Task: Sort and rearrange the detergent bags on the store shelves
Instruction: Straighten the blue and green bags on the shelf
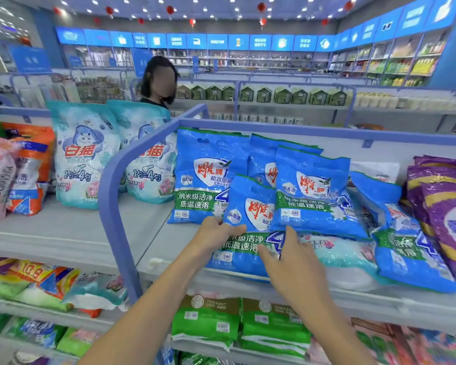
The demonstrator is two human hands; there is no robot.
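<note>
Head: blue bag (250, 217) (print partly covered)

1. A curved rail (111, 196) splits the top shelf (63, 233). Left of it, two standing bags (84, 156) sit side by side, with leaning bags (29, 169) further left.
2. Just right of the rail, an upright bag (203, 177) stands on the far side.
3. The front bag (250, 206) lies at the near edge, and an overlapping bag (313, 196) rests on its right part (another sits behind both).
4. The left hand (216, 233) grips the front bag's left edge, while the right hand (290, 259) rests flat on its near part.
5. Further right, a tilted bag (406, 246) lies over a flat bag (345, 254), and the end bags (442, 206) are at the far right.
6. Stacked packs (208, 320) lie below the top shelf, under the front bag.
</note>
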